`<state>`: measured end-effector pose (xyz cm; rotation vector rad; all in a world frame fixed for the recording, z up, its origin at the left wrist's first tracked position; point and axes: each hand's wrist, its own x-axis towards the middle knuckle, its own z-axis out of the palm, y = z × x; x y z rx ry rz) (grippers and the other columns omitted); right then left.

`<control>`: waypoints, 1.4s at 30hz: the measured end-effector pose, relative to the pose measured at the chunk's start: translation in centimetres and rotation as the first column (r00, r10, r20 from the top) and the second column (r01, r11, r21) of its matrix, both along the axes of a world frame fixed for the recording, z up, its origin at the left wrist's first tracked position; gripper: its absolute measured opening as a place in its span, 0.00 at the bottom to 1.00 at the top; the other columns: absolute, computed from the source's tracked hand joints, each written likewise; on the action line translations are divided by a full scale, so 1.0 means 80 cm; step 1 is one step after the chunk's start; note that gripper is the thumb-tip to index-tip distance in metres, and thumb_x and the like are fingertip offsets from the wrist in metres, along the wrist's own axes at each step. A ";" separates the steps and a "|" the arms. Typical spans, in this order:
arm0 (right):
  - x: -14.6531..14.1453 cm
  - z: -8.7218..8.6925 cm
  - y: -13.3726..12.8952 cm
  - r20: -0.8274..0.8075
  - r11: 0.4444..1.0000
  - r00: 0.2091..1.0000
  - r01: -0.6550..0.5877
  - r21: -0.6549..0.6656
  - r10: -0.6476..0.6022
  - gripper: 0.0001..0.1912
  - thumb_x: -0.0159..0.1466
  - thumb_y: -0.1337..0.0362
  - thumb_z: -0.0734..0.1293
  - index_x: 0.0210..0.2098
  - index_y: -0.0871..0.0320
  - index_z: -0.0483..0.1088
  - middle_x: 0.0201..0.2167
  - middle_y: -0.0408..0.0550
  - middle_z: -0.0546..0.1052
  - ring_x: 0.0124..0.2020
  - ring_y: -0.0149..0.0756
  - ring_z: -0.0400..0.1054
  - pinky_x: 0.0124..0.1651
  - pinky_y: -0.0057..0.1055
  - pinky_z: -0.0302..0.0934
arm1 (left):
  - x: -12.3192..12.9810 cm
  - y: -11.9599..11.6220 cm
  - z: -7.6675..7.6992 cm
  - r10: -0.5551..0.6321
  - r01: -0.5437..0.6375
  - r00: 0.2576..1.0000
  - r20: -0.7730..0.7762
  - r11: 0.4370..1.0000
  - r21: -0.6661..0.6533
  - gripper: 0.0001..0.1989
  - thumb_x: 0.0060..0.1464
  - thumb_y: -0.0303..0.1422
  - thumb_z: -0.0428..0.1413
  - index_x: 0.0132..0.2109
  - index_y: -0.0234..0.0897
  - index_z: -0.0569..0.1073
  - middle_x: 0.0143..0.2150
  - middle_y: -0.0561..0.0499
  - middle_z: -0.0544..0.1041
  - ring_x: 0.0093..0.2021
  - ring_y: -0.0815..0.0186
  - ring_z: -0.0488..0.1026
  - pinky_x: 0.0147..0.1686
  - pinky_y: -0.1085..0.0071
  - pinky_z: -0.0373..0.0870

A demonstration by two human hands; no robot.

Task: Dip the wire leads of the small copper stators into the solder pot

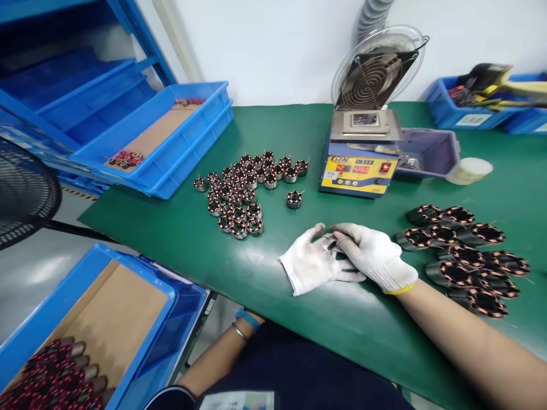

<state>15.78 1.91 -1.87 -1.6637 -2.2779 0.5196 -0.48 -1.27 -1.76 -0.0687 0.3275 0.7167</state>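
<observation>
My right hand (367, 250), in a white glove with a yellow-edged cuff, is closed over the fingers of a second white glove (311, 259). That glove lies flat on the green table, palm side partly showing and dark at the fingertips. Only the forearm of my left arm, with a bracelet and a blue band at the wrist, shows below the table edge; the left hand itself is hidden. Beyond the glove stands a single small copper-wound stator (294, 199). To the right of my right hand are several larger stators (455, 273).
Many small stators (235, 196) cluster at left on the table (273, 256). A solder pot (356, 171) with digital readouts stands at the back beside a purple-grey bin (427, 151) and a white lid (469, 171). Blue trays (171, 176) and a fan (25, 193) are at left.
</observation>
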 end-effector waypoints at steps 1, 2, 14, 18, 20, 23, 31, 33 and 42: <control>0.000 -0.001 0.000 0.001 1.000 1.000 -0.003 0.010 0.003 0.21 0.68 0.54 0.59 0.49 0.53 0.80 0.42 0.47 0.82 0.41 0.39 0.77 0.37 0.28 0.69 | 0.000 0.000 -0.001 0.002 -0.002 1.000 0.005 1.000 0.003 0.17 0.64 0.41 0.48 0.33 0.40 0.75 0.32 0.48 0.80 0.53 0.48 0.76 0.67 0.40 0.49; 0.000 -0.001 0.000 0.001 1.000 1.000 -0.006 0.020 0.006 0.21 0.68 0.54 0.59 0.49 0.53 0.80 0.42 0.47 0.82 0.41 0.39 0.77 0.37 0.28 0.68 | 0.000 -0.001 -0.002 0.003 -0.003 1.000 0.010 1.000 0.007 0.16 0.64 0.41 0.49 0.33 0.40 0.76 0.33 0.48 0.80 0.53 0.48 0.76 0.66 0.40 0.50; -0.004 0.007 -0.002 0.024 0.998 0.999 0.029 -0.052 -0.028 0.21 0.69 0.55 0.59 0.51 0.53 0.79 0.44 0.46 0.82 0.44 0.39 0.77 0.42 0.28 0.69 | -0.001 0.000 0.002 -0.015 0.015 1.000 -0.018 1.000 0.009 0.21 0.66 0.44 0.45 0.32 0.41 0.76 0.33 0.48 0.80 0.52 0.50 0.76 0.67 0.40 0.49; -0.004 0.005 -0.001 0.021 0.999 1.000 0.017 -0.047 -0.016 0.21 0.68 0.54 0.60 0.50 0.52 0.80 0.43 0.46 0.82 0.42 0.39 0.77 0.39 0.28 0.69 | 0.000 -0.001 0.005 -0.009 0.009 1.000 -0.026 1.000 -0.004 0.21 0.66 0.44 0.45 0.32 0.41 0.75 0.33 0.48 0.80 0.54 0.49 0.75 0.67 0.40 0.50; -0.003 0.003 0.000 0.015 0.999 1.000 0.012 -0.041 -0.012 0.21 0.68 0.54 0.60 0.50 0.52 0.80 0.43 0.46 0.82 0.43 0.40 0.77 0.39 0.28 0.69 | 0.000 -0.001 0.005 -0.012 0.011 1.000 -0.018 1.000 -0.001 0.19 0.65 0.43 0.47 0.32 0.41 0.75 0.35 0.48 0.81 0.54 0.49 0.75 0.66 0.40 0.51; -0.003 0.000 0.000 0.005 1.000 1.000 0.002 -0.018 -0.002 0.21 0.68 0.54 0.59 0.50 0.52 0.80 0.43 0.46 0.82 0.43 0.39 0.77 0.40 0.28 0.69 | -0.001 -0.002 0.000 -0.007 0.007 1.000 -0.008 1.000 0.018 0.19 0.66 0.43 0.46 0.33 0.41 0.75 0.37 0.48 0.81 0.54 0.49 0.75 0.66 0.41 0.52; -0.004 0.003 0.000 -0.010 0.999 1.000 -0.028 0.022 0.028 0.21 0.69 0.55 0.59 0.50 0.53 0.80 0.43 0.47 0.82 0.42 0.36 0.77 0.39 0.25 0.69 | -0.001 -0.001 -0.003 -0.003 0.004 1.000 -0.020 0.999 0.037 0.17 0.64 0.44 0.49 0.35 0.41 0.75 0.39 0.48 0.81 0.55 0.48 0.74 0.66 0.40 0.51; -0.004 0.004 0.000 -0.008 0.999 1.000 -0.029 0.021 0.030 0.21 0.69 0.55 0.59 0.50 0.53 0.80 0.43 0.47 0.82 0.41 0.36 0.77 0.38 0.25 0.68 | -0.001 -0.001 -0.001 0.002 -0.002 1.000 -0.022 1.000 0.027 0.18 0.65 0.44 0.47 0.35 0.41 0.75 0.38 0.48 0.80 0.55 0.48 0.74 0.66 0.40 0.50; -0.009 0.004 -0.001 -0.016 0.999 0.999 -0.037 0.024 0.038 0.20 0.69 0.58 0.59 0.50 0.54 0.80 0.43 0.48 0.82 0.43 0.37 0.77 0.43 0.27 0.68 | 0.000 -0.001 -0.006 0.017 -0.016 0.997 -0.078 1.000 0.012 0.22 0.66 0.46 0.44 0.34 0.42 0.76 0.39 0.47 0.81 0.55 0.47 0.75 0.68 0.37 0.44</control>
